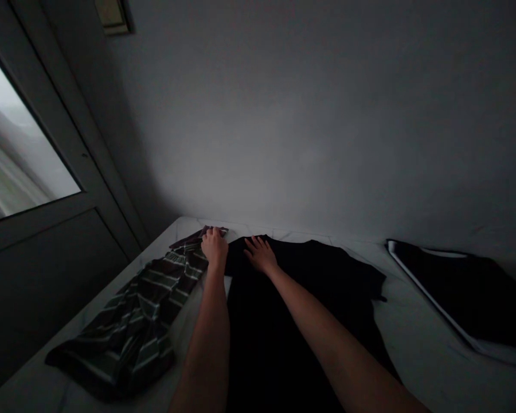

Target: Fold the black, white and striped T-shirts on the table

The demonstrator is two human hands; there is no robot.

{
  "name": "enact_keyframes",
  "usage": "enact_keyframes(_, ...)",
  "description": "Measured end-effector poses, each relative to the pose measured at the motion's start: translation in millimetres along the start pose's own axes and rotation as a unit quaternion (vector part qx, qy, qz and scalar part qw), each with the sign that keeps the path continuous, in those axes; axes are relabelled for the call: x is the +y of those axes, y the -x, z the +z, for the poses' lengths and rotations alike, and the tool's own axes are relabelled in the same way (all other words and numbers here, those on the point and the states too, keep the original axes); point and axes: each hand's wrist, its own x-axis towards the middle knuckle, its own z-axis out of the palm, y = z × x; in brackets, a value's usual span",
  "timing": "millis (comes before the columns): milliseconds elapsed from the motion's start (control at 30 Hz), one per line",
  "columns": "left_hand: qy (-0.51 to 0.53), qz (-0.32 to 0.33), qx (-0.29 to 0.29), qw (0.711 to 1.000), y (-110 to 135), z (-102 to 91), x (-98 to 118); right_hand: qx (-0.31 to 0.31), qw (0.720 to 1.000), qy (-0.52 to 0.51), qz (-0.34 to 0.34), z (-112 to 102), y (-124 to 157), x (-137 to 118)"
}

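Observation:
A black T-shirt [309, 298] lies spread flat on a white bed [417, 344] in front of me. My right hand [260, 254] rests flat on its far left shoulder area, fingers spread. My left hand [214, 245] is closed at the far left edge of the black shirt, where a dark striped garment [141, 315] meets it. Which of the two fabrics its fingers grip is hidden in the dim light. The striped garment lies crumpled along the bed's left side.
A plain wall [305, 115] stands right behind the bed. A door or window frame with a glass pane [17, 155] is at the left. Another dark garment with a white edge [468, 292] lies at the bed's right.

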Motion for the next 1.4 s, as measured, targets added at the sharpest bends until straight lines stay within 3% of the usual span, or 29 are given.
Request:
enact_keyframes(133,0.007,0.201,-0.160,0.967,-1.8,24.9,10.4,-0.009,1.000,-0.021,-0.012,-5.4,1.5,-0.9)
enact_keyframes(233,-0.047,0.238,-0.201,0.949,2.7,47.1,9.7,0.068,0.997,-0.047,-0.003,-12.3,13.2,20.6)
enact_keyframes(333,-0.109,0.245,-0.211,0.940,2.4,57.6,2.9,0.143,0.985,-0.054,0.079,-29.1,47.3,71.0)
enact_keyframes(467,-0.145,0.230,-0.243,0.931,-10.6,45.1,8.8,0.224,0.936,-0.035,0.268,-65.1,120.2,166.8)
enact_keyframes(533,-0.144,0.236,-0.261,0.925,-12.1,32.9,28.7,0.252,0.904,-0.033,0.344,-79.4,154.7,211.1)
enact_keyframes(600,-0.109,0.281,-0.263,0.917,-0.4,24.2,62.5,0.264,0.885,-0.039,0.381,-86.5,179.0,244.9)
enact_keyframes(700,-0.046,0.382,-0.273,0.882,45.5,28.0,129.9,0.260,0.886,-0.066,0.378,-85.8,193.6,274.9)
enact_keyframes(767,-0.039,0.423,-0.297,0.855,85.9,42.3,173.5,0.252,0.895,-0.094,0.355,-82.0,194.4,285.9)
enact_keyframes(833,-0.052,0.429,-0.290,0.854,123.4,60.7,205.9,0.244,0.905,-0.121,0.327,-77.8,194.3,293.2)
enact_keyframes(900,-0.068,0.423,-0.265,0.864,151.7,76.9,223.6,0.240,0.913,-0.143,0.298,-73.9,195.8,298.1)
enact_keyframes(1000,-0.078,0.423,-0.219,0.876,173.8,89.7,228.4,0.250,0.915,-0.158,0.273,-68.5,199.5,300.0)
enact_keyframes(1100,-0.080,0.424,-0.207,0.878,178.1,90.3,224.3,0.273,0.911,-0.162,0.264,-64.7,201.5,298.2)
enact_keyframes(1267,-0.075,0.426,-0.207,0.878,178.0,80.2,228.5,0.317,0.889,-0.172,0.284,-62.7,201.5,299.8)
enact_keyframes(1400,-0.063,0.401,-0.183,0.895,195.5,65.5,232.8,0.344,0.874,-0.166,0.299,-62.1,203.6,301.0)
